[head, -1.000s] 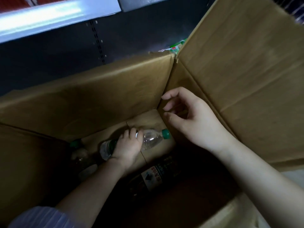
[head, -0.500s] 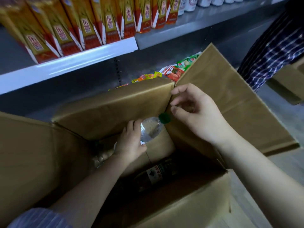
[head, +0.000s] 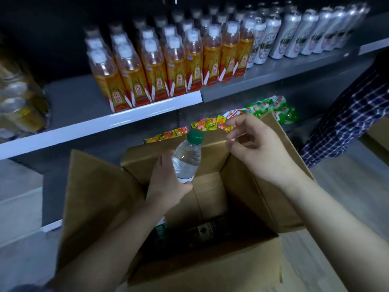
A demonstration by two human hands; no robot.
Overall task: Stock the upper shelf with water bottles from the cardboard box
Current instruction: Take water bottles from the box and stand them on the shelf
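Note:
My left hand (head: 166,184) grips a clear water bottle (head: 187,160) with a green cap, held upright above the open cardboard box (head: 101,186). My right hand (head: 259,152) hovers to the right of the bottle's cap over the box's far right corner, fingers loosely curled and apart, holding nothing. Deep inside the box lie a dark bottle with a white label (head: 207,230) and a green-labelled bottle (head: 161,228). The shelf (head: 80,102) above the box has bare grey surface at its left.
Rows of orange drink bottles (head: 160,66) and silver cans (head: 294,36) fill the shelf. Snack packets (head: 265,108) lie on the lower shelf behind the box. Another person's plaid sleeve (head: 349,114) is at the right. Blurred bottles (head: 19,98) stand at far left.
My left hand has lifted the water bottle from the box's bottom up above its rim and turned it upright. The view has tilted up to show the shelf.

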